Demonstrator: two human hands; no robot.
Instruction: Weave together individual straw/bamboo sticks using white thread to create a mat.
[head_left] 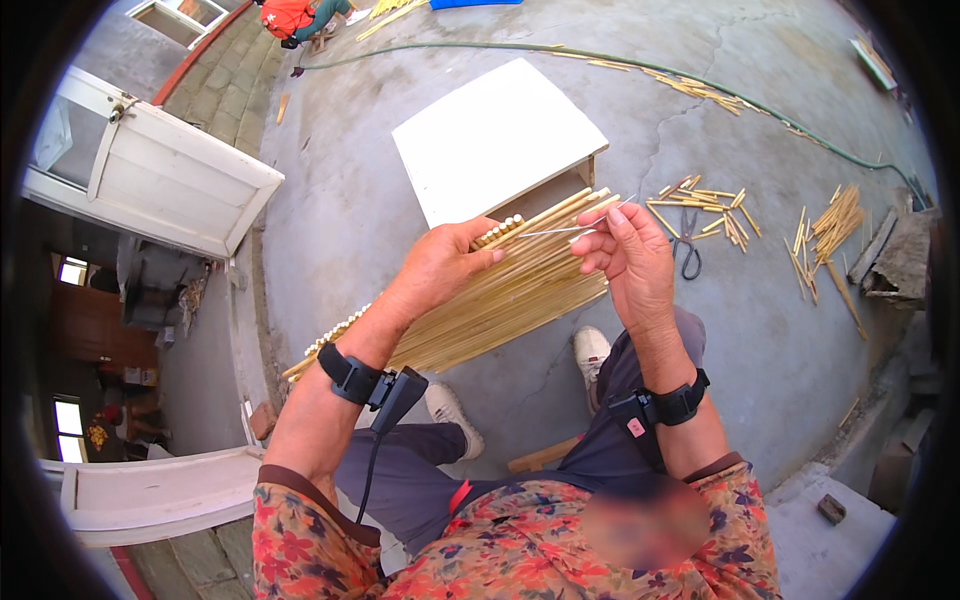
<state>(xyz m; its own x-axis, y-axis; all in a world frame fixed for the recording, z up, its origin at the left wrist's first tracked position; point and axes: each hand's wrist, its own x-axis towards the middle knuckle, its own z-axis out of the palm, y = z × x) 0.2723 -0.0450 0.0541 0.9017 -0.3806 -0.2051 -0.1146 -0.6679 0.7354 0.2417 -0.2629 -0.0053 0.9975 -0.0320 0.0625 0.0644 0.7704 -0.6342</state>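
Observation:
A mat of straight, pale yellow stalks (500,315) lies slanted across my lap, its stalks side by side. My left hand (445,268) is closed on its far edge, with the thumb on top, beside a row of round cut stalk ends (497,232). Between the thumb and forefinger of my right hand (640,270) is a thin, silvery, needle-like rod (558,233). It runs leftward over the stalks toward my left hand. Whether thread trails from it is too fine to tell.
Just beyond the mat stands a low white table (500,130). Dark-handled scissors (687,250) lie on the concrete at right among short cut stalks (735,205). A green hose (560,47) crosses the floor. A white door (165,180) stands at left. A person in orange (287,15) sits far back.

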